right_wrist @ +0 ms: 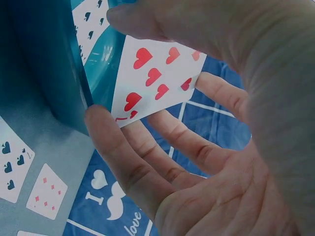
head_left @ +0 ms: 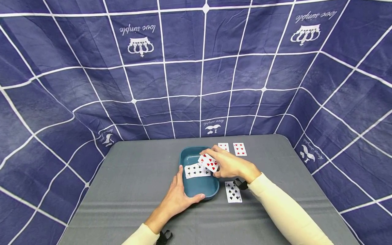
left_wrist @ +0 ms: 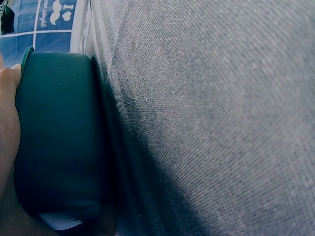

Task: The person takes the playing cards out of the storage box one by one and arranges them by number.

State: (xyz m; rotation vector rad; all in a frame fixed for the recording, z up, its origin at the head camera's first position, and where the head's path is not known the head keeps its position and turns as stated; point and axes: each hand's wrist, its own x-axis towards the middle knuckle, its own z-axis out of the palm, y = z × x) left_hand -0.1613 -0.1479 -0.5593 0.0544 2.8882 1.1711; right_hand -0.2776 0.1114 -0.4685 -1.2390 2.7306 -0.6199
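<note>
Mid-frame, your right hand [head_left: 229, 164] pinches the hearts [head_left: 211, 164], slanted down-right at the upper-right end of the tray's [head_left: 200, 188] spades [head_left: 193, 171]; your left hand [head_left: 177, 199], spread, braces the tray.

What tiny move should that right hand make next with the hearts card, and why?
Probably lower the hearts card and let go: the right hand holds it over the blue tray, where black-suited cards lie, and the left hand holds the tray.
</note>
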